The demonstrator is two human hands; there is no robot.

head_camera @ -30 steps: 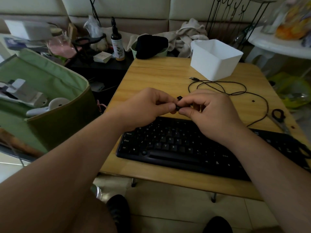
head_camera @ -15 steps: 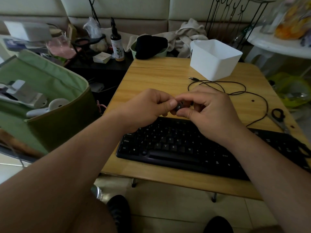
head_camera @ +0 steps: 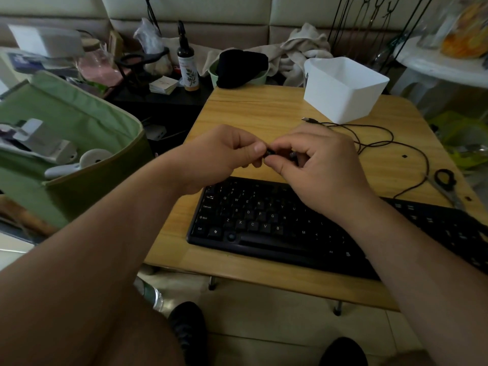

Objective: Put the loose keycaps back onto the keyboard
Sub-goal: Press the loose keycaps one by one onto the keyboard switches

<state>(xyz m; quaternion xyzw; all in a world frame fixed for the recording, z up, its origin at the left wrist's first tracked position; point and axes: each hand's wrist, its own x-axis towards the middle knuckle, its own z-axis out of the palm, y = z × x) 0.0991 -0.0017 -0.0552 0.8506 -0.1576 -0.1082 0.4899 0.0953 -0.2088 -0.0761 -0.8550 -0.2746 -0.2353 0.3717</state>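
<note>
A small black keycap [head_camera: 270, 152] is pinched btwn left hand [head_camera: 219, 157] & right hand [head_camera: 317, 165] at 12 o'clock above the keyboard [head_camera: 264, 223]; prob. light, stiff, slippery, best gripped by its sides.

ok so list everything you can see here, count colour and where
keyboard: one, black, near edge of table
keycap: one, black, pinched between both hands above keyboard
table: one, light wood, centre
white bin: one, white, far right of table
cable: one, black, looped in front of bin
scissors: one, black handles, right table edge
spray bottle: one, dark with pale label, behind table
green bag: one, green, left of table
left hand: fingers pinch keycap
right hand: fingers pinch keycap
</note>
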